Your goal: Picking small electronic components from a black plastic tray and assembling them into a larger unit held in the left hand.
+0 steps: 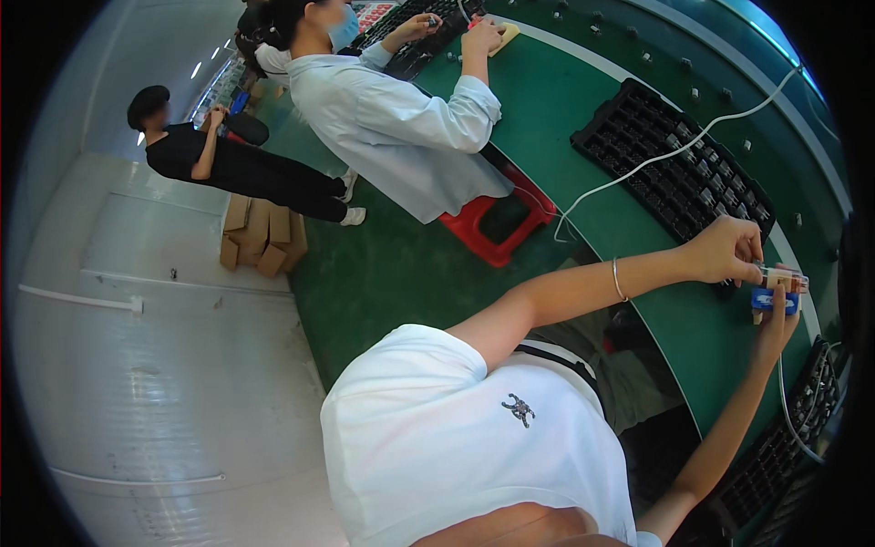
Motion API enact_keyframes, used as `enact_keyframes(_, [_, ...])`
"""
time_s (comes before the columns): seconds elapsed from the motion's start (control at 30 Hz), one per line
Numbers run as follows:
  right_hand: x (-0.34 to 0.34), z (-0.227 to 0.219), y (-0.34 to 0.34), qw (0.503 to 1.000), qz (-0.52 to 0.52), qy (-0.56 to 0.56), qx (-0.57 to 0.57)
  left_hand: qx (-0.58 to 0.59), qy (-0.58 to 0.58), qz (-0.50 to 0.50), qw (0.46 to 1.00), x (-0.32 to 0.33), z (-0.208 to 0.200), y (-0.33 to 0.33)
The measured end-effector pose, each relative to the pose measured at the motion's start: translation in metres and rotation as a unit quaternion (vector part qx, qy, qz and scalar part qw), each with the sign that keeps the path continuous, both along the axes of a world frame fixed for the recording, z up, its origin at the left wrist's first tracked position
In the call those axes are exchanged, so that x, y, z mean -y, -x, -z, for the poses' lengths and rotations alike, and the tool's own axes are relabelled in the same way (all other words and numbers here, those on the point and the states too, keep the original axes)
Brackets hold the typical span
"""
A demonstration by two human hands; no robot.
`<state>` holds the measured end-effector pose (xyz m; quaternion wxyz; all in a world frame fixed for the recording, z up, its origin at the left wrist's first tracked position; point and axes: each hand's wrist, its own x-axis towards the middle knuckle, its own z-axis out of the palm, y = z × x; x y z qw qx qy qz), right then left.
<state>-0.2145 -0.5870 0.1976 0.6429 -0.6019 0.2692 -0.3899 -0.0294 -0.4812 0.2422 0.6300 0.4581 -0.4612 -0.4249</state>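
Note:
My right hand (777, 326) is wrapped round a small block-shaped thing with a blue body (771, 300) and a clear, partly orange top (786, 279), holding it over the green table. I cannot make out its exact kind. Beside its clear top, my left hand (726, 251) has its thumb and fingers pinched together at the block's near end. Whatever those fingertips hold, if anything, is too small to see. A metal bracelet (620, 280) circles my left wrist. Just past the left hand lies a black compartment tray (629, 137) with several small metallic parts in it.
A white cable (670, 155) crosses the tray and green table (547, 100). Another black tray (802, 401) lies beyond my right forearm. Along the far side, a green belt (674, 64) carries small parts. A co-worker (392, 118) works beside a red stool (497, 223).

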Motion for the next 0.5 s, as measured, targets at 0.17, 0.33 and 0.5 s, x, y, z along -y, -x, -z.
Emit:
enact_keyframes(0.17, [-0.005,0.007,0.007,0.998,0.036,-0.055,0.018,0.115,0.0,-0.014,0.993,0.0,-0.002,0.003])
enact_keyframes(0.33, [-0.002,0.015,0.009,0.996,0.045,-0.075,0.014,0.187,0.011,-0.036,0.982,0.002,0.009,0.002])
enact_keyframes(0.5, [-0.007,0.013,0.003,0.995,0.022,-0.09,0.021,0.187,0.015,-0.038,0.981,0.003,0.009,0.005])
